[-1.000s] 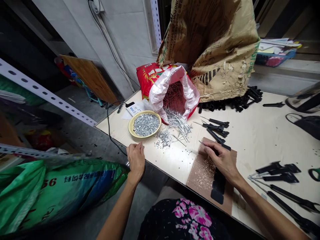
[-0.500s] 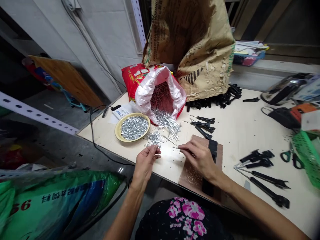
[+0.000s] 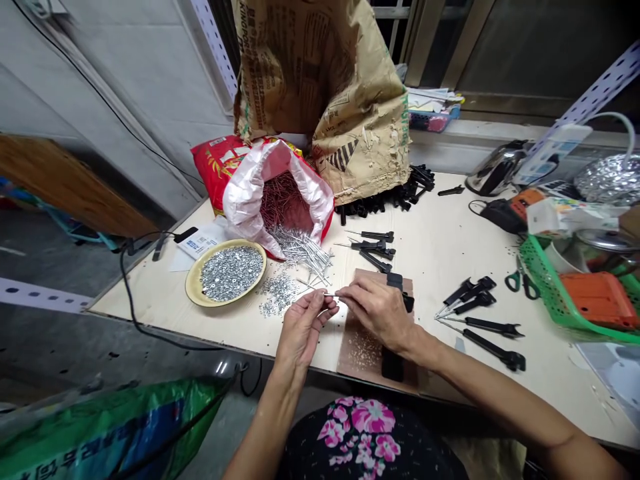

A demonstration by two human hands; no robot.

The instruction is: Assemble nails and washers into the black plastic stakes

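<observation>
Over the table's front part, my right hand (image 3: 377, 310) pinches a thin silver metal rod (image 3: 331, 295). The rod points left and its end meets the fingertips of my left hand (image 3: 305, 325). That hand is closed in a pinch; whatever small piece sits in it is hidden by the fingers. Small silver washers (image 3: 277, 293) lie scattered just left of my hands, and more fill a yellow bowl (image 3: 190, 287). Beyond them, silver rods (image 3: 305, 250) spill from a red and white sack (image 3: 245, 183). Beneath my right hand lies a brown board (image 3: 360, 347) with black pads.
Black-handled tools with thin metal shafts (image 3: 493, 327) lie to the right, near scissors (image 3: 521, 280) and a green basket (image 3: 550, 293). More black-handled pieces (image 3: 373, 247) lie behind the board. A large paper sack (image 3: 370, 147) stands at the back. A cable (image 3: 131, 293) hangs over the left edge.
My hands have come together, and the rod in my right hand now reaches my left fingertips. The view has turned to the right, bringing more of the green basket into sight.
</observation>
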